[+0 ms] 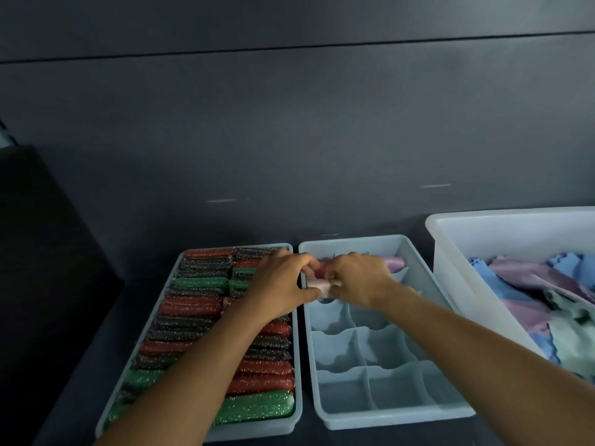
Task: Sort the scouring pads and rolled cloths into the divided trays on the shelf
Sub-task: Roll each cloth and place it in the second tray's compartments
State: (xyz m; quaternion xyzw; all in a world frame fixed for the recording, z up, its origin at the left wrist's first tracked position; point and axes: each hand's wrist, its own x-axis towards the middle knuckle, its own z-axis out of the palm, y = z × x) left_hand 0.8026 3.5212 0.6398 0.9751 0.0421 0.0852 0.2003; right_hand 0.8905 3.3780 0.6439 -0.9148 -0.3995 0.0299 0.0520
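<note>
Shelf (80,365): dark surface, dark back wall (289,140) just behind the trays.

Divided tray (396,418): pale blue, centre. A narrow gap separates it from the left tray, and it sits close to the bin on the right. Its near and middle compartments are open, showing bare floor.

Rolled cloth (317,286): pale, small, over the far-left compartments of the divided tray. The left hand (280,284) grips it with curled fingers and thumb, and the right hand (357,280) pinches its other end.

Purple cloth (394,262): lies in the far-right compartment.

Left tray (298,381): packed in two columns with red, green and dark glittery scouring pads (193,309). The left forearm crosses above it.

White bin (450,268): far right, taller than the trays. It holds loose blue, purple and pale green cloths (528,278). The right forearm crosses the divided tray's right rim.
</note>
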